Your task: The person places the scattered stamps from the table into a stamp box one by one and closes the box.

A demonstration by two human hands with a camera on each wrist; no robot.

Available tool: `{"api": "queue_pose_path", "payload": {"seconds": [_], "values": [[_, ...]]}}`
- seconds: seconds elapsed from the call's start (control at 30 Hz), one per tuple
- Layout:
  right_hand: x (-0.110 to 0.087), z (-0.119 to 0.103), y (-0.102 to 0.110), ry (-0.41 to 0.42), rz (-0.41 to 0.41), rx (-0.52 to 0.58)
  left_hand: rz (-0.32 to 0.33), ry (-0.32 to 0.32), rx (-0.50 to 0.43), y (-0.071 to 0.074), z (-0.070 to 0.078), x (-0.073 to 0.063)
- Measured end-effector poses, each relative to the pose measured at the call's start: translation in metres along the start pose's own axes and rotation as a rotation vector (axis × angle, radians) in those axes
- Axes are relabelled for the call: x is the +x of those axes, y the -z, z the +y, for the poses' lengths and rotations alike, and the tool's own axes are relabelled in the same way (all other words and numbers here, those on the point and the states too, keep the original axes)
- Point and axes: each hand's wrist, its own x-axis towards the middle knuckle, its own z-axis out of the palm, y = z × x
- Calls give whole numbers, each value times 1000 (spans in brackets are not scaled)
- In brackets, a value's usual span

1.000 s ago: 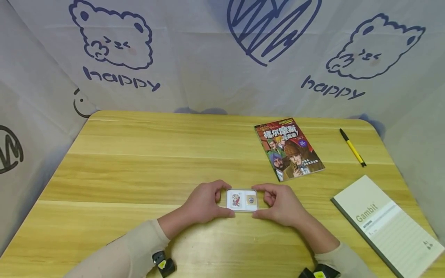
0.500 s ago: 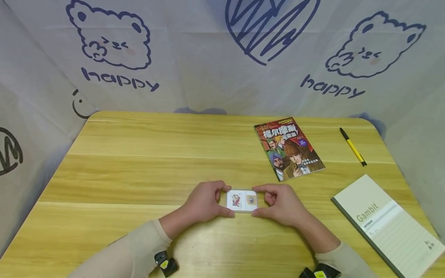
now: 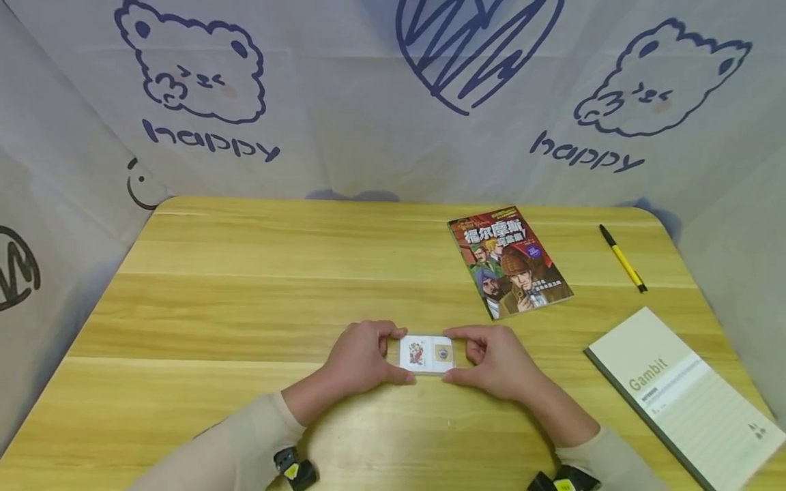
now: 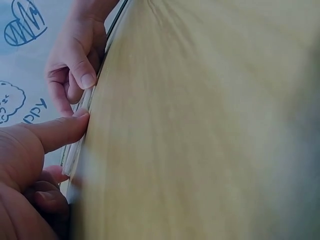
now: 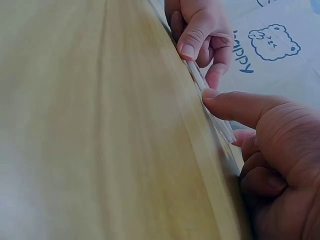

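Note:
A small flat card case, clear plastic over white, lies at the front middle of the table. Under its cover show a colourful figure on the left half and a tan square with a dark emblem on the right. My left hand pinches its left end, thumb on the near edge and index finger on the far edge. At the right end, my right hand pinches it the same way. Both wrist views show the case edge-on, low over the wood, with thumbs on its near side.
Behind the right hand lies a comic-style book with a detective on its cover. A yellow and black pen is farther right, and a beige Gambit notebook lies at the table's right edge. White cloth with drawings hangs behind the table.
Both hands keep their pinch on the card case, which stays in place. The left forearm has shifted slightly to the right.

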Motion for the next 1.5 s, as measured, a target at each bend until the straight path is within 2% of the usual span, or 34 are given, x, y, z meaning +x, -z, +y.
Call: {"api": "queue_pose_path", "payload": {"seconds": [0.33, 0.53, 0.7, 1.17, 1.33, 1.5], "values": [[-1, 4, -1, -15, 8, 3, -5, -13, -1, -2, -4, -3], [-5, 5, 2, -23, 44, 43, -43, -33, -51, 2, -4, -3], [-5, 1, 3, -25, 45, 26, -64, -62, -40, 5, -3, -1], [-5, -4, 3, -114, 33, 36, -39, -21, -25, 2, 4, -1], [-7, 0, 3, -113, 24, 36, -41, -29, 12, -1, 3, -3], [-8, 1, 5, -71, 29, 46, -28, -52, 28, -3, 2, -3]]}}
